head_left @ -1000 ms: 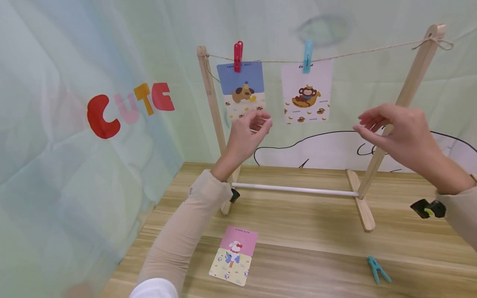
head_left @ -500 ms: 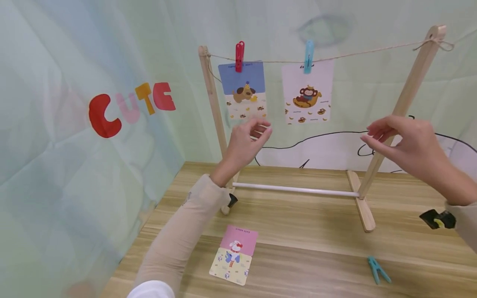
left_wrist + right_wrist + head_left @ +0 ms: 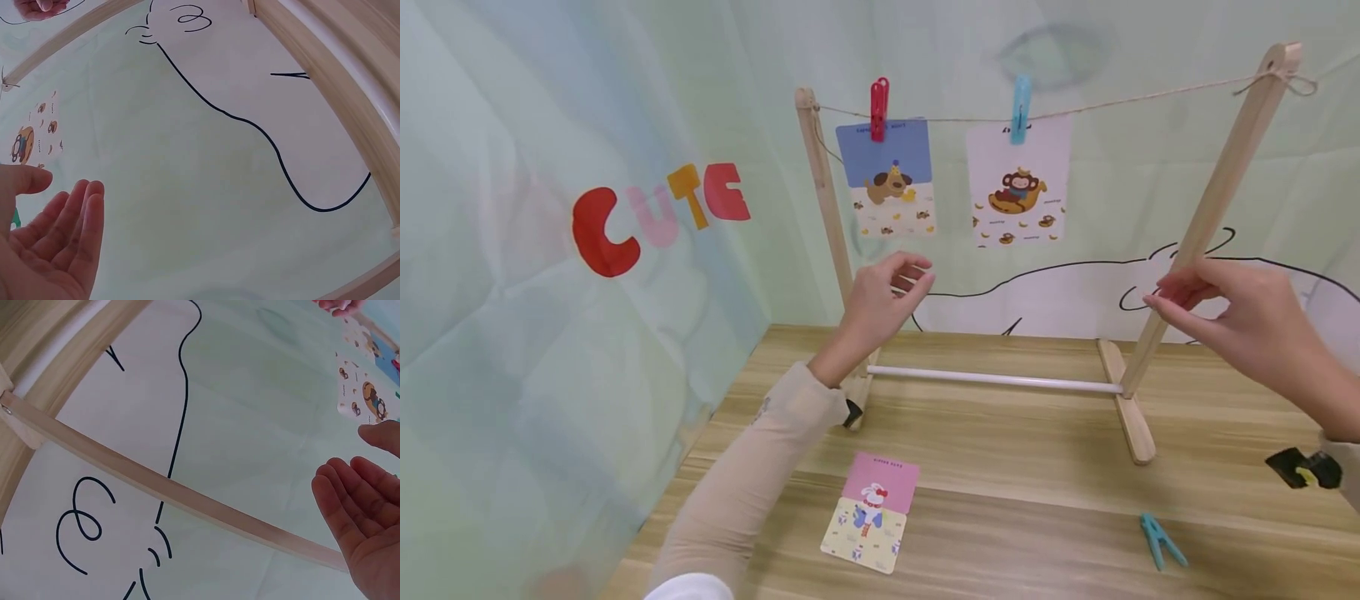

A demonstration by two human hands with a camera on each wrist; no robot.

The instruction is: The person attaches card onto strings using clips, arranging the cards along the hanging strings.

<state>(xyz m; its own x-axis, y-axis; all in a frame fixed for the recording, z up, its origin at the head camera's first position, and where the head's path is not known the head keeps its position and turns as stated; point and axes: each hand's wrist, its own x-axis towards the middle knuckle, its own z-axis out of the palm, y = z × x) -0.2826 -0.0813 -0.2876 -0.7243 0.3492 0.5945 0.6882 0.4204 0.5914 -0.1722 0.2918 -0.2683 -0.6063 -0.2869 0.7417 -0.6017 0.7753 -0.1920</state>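
Note:
My left hand [image 3: 886, 298] hovers below a hanging dog card [image 3: 891, 179], fingers loosely bent, with nothing held. My right hand [image 3: 1243, 321], also holding nothing, is in front of the rack's right post [image 3: 1232, 175] in the head view. A red clothespin [image 3: 878, 110] fixes the dog card to the string [image 3: 1120, 106]; a light blue clothespin [image 3: 1020, 110] fixes the monkey card [image 3: 1018, 183] beside it. On the table lie a pink and yellow rabbit card [image 3: 872, 512] and a teal clothespin [image 3: 1162, 540]. Both wrist views show relaxed fingers, with a gap to the thumb.
The wooden rack's left post [image 3: 826, 192] and a white crossbar [image 3: 992, 379] frame the area behind the hands. A foot [image 3: 1127, 404] of the rack juts forward on the wooden table [image 3: 1015, 517]. Coloured letters [image 3: 606, 232] are on the curtain at left.
Both hands have lowered away from the hanging cards, the left slightly leftward and the right further to the right. Cards and clothespins stay as they were.

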